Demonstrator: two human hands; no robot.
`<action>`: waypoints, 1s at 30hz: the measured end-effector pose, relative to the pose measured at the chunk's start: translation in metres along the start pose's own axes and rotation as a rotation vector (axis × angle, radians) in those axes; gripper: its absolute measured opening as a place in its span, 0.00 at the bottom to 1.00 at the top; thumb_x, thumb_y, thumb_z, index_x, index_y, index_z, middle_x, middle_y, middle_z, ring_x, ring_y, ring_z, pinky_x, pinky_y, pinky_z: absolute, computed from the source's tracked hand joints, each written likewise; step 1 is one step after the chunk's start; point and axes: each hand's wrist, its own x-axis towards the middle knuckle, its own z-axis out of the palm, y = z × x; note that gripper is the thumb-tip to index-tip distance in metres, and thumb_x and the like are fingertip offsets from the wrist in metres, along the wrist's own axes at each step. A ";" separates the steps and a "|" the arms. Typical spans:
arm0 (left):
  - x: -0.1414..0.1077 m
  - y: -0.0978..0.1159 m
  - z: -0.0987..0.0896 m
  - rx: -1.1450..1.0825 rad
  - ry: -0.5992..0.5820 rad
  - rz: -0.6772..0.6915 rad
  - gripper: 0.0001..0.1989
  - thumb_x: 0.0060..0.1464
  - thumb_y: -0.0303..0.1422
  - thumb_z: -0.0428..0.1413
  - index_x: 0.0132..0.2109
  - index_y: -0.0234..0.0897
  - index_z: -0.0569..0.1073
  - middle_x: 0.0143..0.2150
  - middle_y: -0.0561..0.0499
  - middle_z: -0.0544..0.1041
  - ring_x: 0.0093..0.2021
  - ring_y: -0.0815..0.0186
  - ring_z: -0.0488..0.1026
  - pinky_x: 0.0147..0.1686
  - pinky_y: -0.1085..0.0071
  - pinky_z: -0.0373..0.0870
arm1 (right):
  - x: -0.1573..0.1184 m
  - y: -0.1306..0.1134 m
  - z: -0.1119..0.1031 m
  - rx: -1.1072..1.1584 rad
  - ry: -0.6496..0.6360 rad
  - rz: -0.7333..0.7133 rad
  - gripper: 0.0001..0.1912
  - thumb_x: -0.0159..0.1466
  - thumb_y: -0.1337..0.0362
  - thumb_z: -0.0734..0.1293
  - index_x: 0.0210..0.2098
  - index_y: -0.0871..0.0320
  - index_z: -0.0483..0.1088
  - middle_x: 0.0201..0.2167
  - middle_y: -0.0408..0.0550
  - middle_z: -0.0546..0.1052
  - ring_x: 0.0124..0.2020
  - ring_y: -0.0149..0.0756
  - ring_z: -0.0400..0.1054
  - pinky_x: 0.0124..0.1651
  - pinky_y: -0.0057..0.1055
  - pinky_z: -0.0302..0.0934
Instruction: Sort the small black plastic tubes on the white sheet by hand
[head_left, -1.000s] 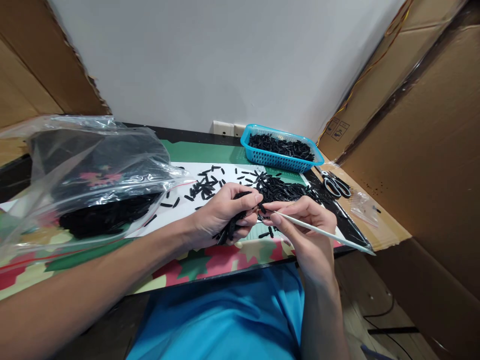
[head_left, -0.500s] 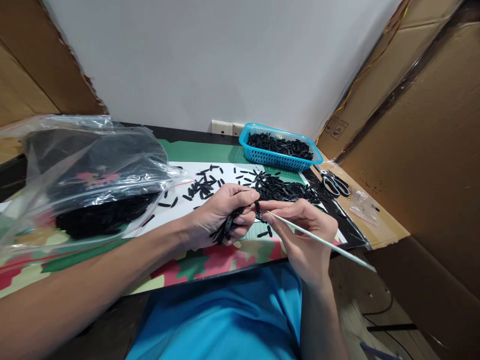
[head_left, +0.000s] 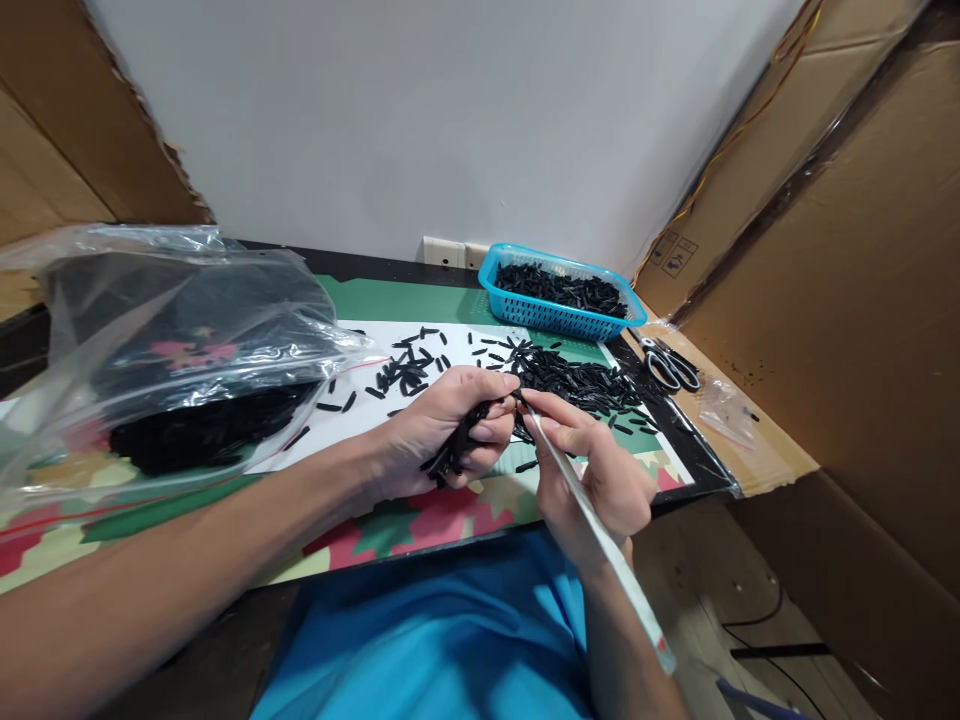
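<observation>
My left hand [head_left: 454, 410] is closed around a bunch of small black strips [head_left: 448, 455], whose ends stick out below the fingers. Between its thumb and forefinger a black bit shows at the tip, right against the other hand. My right hand [head_left: 596, 480] pinches a long, flat, pale stick [head_left: 609, 552] near its narrow upper end, which meets that black bit. The stick's wide end, with a small red mark, points down toward me. What exactly the right fingertips touch is partly hidden. Just behind the hands lies a heap of loose black pieces [head_left: 581, 383] on white paper.
A blue basket [head_left: 559, 322] of black pieces stands by the wall. Scissors [head_left: 671, 368] and a small plastic bag [head_left: 726, 412] lie at the right. At the left is a large clear bag [head_left: 202, 375] with black pieces inside. More pieces are scattered on the white paper [head_left: 360, 365].
My right hand has turned and shifted slightly left, swinging the stick's far end from the right down toward me. The black strip hanging between the hands is now mostly hidden. My left hand has barely moved.
</observation>
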 end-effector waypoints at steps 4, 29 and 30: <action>0.001 0.001 0.000 0.005 -0.010 -0.024 0.23 0.52 0.45 0.67 0.27 0.39 0.62 0.19 0.61 0.57 0.14 0.77 0.49 0.09 0.83 0.45 | 0.001 -0.005 0.002 -0.050 0.033 -0.005 0.15 0.68 0.79 0.71 0.40 0.49 0.74 0.49 0.46 0.88 0.44 0.42 0.86 0.43 0.33 0.82; 0.003 -0.006 -0.008 0.054 -0.190 0.070 0.28 0.54 0.47 0.71 0.29 0.39 0.60 0.18 0.62 0.58 0.15 0.79 0.49 0.11 0.84 0.50 | 0.025 -0.001 -0.026 0.427 -0.059 0.465 0.08 0.66 0.69 0.77 0.35 0.54 0.75 0.40 0.49 0.88 0.42 0.43 0.85 0.40 0.36 0.80; 0.003 -0.007 -0.008 0.055 -0.188 0.069 0.28 0.53 0.47 0.71 0.29 0.39 0.61 0.18 0.62 0.58 0.15 0.79 0.49 0.11 0.84 0.50 | 0.025 -0.001 -0.026 0.434 -0.071 0.473 0.08 0.66 0.69 0.78 0.35 0.54 0.76 0.40 0.48 0.88 0.42 0.42 0.85 0.39 0.35 0.80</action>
